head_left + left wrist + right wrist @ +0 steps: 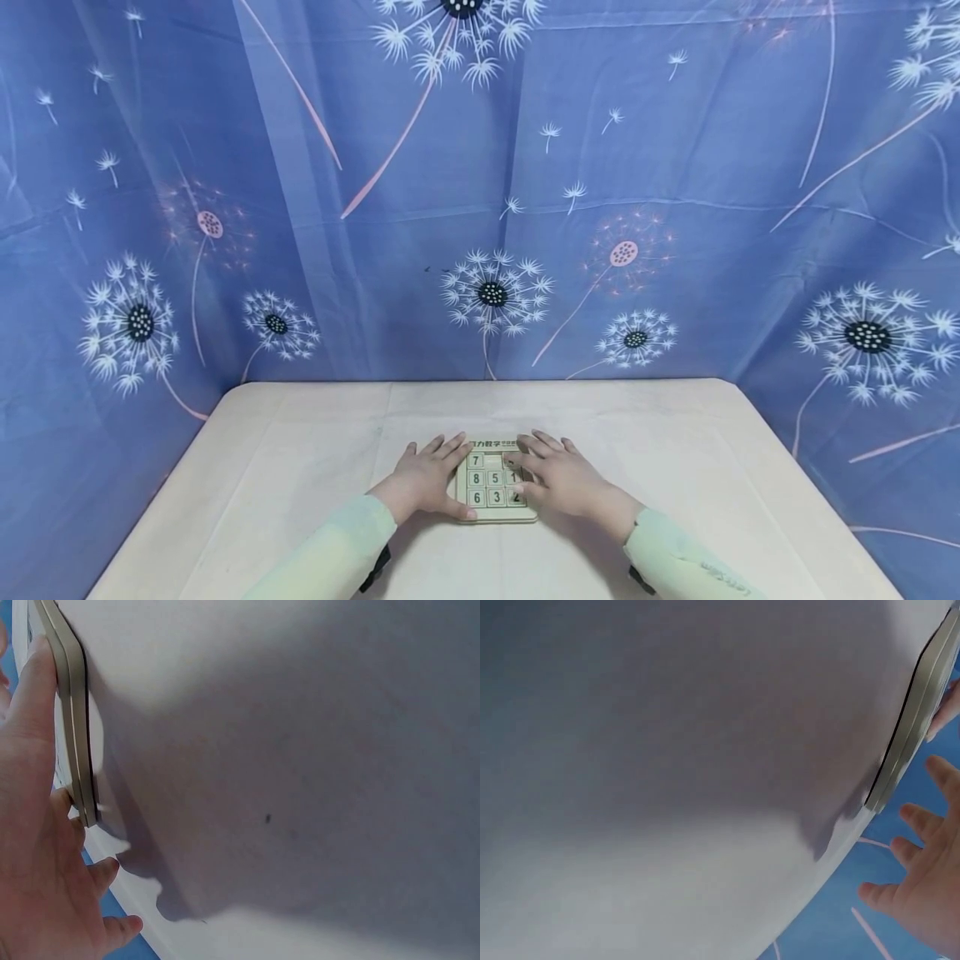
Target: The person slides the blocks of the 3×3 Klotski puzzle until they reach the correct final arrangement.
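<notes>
A sliding number puzzle (498, 516) lies flat on the table, its cream frame holding square tiles. Rows read 7, a gap, then a partly covered tile; 8, 5, 1; and 6, 3, 2. My left hand (429, 481) holds the frame's left side, thumb on the near left corner and index finger at the far left corner; its other fingers spread outward. Over the right side of the puzzle is my right hand (558, 477), fingers extended, a fingertip by the upper right tile and the thumb by tile 2. In the right wrist view, the right hand's fingers (922, 821) are spread.
The pale table (300, 467) extends around the puzzle. A blue dandelion-print curtain (405, 333) hangs behind the table and along both sides. Black bands (375, 570) show under the sleeves.
</notes>
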Available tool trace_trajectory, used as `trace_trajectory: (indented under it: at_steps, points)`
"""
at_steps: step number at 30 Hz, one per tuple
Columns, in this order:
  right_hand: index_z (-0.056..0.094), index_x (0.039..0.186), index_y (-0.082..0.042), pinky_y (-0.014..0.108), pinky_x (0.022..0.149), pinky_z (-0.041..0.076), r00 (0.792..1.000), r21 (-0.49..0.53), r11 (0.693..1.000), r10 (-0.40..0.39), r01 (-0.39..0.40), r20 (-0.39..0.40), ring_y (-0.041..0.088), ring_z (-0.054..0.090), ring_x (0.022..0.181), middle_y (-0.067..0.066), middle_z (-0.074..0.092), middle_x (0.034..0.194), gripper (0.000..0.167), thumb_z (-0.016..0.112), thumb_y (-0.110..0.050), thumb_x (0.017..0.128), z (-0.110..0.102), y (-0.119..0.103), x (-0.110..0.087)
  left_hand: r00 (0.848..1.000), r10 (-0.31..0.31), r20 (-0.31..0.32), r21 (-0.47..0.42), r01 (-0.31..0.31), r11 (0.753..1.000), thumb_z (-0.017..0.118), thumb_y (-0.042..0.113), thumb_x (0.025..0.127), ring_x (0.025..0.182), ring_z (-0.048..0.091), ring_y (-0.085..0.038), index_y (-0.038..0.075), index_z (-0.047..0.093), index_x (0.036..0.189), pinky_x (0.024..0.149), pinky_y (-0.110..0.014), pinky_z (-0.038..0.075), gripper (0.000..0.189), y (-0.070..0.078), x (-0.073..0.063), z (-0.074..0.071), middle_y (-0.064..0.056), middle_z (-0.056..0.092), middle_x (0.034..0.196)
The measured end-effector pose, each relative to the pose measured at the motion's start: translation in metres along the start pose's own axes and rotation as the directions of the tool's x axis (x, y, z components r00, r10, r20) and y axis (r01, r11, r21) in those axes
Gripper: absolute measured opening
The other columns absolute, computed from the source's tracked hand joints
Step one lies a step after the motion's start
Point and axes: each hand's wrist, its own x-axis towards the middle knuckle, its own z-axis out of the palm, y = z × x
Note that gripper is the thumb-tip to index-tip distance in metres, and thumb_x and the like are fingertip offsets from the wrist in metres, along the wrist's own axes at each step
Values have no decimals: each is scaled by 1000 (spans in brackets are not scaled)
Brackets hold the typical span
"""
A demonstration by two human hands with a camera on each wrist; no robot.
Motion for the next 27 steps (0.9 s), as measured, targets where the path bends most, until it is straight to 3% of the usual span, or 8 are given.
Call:
trace_trajectory:
  at_steps: [27]
  points:
    - [62, 141, -19, 80, 112, 31, 1000, -21, 1000, 10, -10, 9, 50, 38, 149, 19, 49, 157, 51, 57, -50, 101, -7, 3, -9, 1000, 0, 5, 15, 0, 1000, 78, 74, 72, 156, 34, -32, 21, 36, 160, 124, -66, 30, 112, 1, 1, -1, 2, 30, 171]
